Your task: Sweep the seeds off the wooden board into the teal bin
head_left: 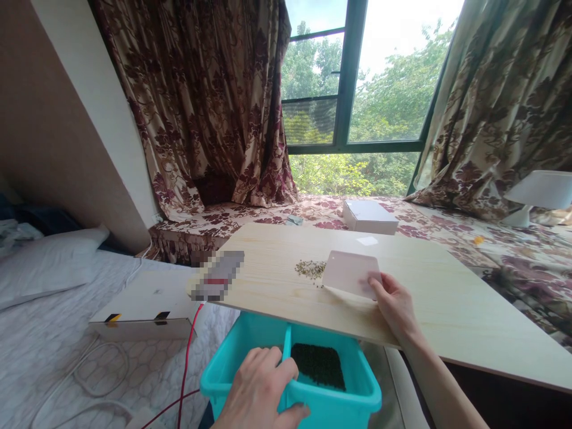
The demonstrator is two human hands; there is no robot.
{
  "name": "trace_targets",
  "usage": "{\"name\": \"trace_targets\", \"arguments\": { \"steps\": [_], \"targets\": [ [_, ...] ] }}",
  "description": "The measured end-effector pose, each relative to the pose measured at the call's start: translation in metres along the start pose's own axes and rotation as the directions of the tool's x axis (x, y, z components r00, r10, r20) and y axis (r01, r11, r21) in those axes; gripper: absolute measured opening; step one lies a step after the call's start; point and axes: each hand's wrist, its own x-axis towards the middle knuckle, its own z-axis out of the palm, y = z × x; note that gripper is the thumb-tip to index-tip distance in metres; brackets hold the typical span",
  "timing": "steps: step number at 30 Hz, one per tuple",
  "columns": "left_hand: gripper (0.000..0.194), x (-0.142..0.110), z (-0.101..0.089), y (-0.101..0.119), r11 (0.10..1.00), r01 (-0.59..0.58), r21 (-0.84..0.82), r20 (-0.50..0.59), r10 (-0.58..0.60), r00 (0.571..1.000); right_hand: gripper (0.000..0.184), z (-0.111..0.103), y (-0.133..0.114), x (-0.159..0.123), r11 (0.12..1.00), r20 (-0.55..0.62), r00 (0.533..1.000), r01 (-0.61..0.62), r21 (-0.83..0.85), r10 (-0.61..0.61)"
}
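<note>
My right hand (395, 301) pinches the near right edge of a thin, pale, translucent plastic scraper (351, 273), tilted over the wooden tabletop (277, 244). Along the scraper's left edge lies a loose pile of small greenish-brown grains (310, 269), some scattered in front. Below the table edge stands a turquoise two-compartment bin (333, 399). Dark grains (318, 364) fill the bottom of its right compartment. My left hand (266, 381) is closed on the bin's front rim at the divider and hides most of the left compartment's floor.
A blurred-out flat device (218, 275) with a red cable (186, 357) sits at the table's left end. A white box (147, 301) rests on the bed, another white box (370, 215) on the window seat. A white lamp (540, 190) stands far right.
</note>
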Motion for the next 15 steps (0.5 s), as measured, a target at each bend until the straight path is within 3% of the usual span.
{"name": "trace_targets", "arguments": {
  "steps": [15],
  "targets": [
    [0.027,0.0023,0.0009,-0.0044,0.999,-0.029,0.013,-0.043,0.030,0.999,0.023,0.0017,-0.0051,-0.0018,0.997,0.063,0.998,-0.018,0.081,0.013]
  ]
}}
